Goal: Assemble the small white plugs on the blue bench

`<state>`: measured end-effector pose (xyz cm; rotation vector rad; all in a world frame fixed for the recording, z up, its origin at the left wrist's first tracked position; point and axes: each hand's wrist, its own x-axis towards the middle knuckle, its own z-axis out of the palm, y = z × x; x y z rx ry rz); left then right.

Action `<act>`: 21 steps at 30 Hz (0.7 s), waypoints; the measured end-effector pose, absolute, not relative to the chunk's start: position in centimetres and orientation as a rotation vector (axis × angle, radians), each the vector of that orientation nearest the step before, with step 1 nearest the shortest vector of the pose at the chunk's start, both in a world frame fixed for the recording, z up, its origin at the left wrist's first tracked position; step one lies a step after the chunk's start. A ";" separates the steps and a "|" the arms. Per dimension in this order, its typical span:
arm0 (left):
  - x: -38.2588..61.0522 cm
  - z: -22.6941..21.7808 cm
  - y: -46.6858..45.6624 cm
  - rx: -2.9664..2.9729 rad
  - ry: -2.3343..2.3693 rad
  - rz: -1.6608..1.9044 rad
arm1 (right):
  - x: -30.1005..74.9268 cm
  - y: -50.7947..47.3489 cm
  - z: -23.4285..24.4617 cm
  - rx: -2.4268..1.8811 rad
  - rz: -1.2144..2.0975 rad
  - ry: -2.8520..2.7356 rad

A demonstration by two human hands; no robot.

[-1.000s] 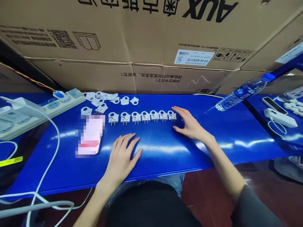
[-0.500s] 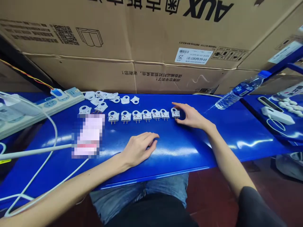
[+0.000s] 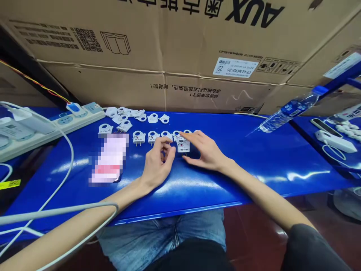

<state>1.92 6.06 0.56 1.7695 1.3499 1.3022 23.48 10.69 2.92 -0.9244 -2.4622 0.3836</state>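
My right hand (image 3: 207,152) holds a white two-pin plug (image 3: 183,145) with a ring-shaped top between thumb and fingers, pins toward me. Just left of it, my left hand (image 3: 158,162) is loosely curled and empty, thumb and fingertips a little apart. Behind both hands runs a row of similar plugs, among them one at the left end (image 3: 139,137); my fingers partly cover those at the right. A loose group of more white pieces (image 3: 129,113) lies at the back left.
A blurred-out phone (image 3: 111,158) lies left of my hands on the blue table (image 3: 254,158). White cables (image 3: 70,150) cross the left side near a power strip (image 3: 66,122). Cardboard (image 3: 180,49) stands behind. A water bottle (image 3: 291,111) leans at the right.
My right hand has brought the plug left and nearer from the row's right end. My left hand has moved up and left, its fingers lifted. The cable over the phone has shifted nearer me.
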 end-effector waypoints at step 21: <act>1.8 0.7 6.8 1.992 1.325 1.274 | 23.5 9.8 1.2 -0.825 0.204 -2.362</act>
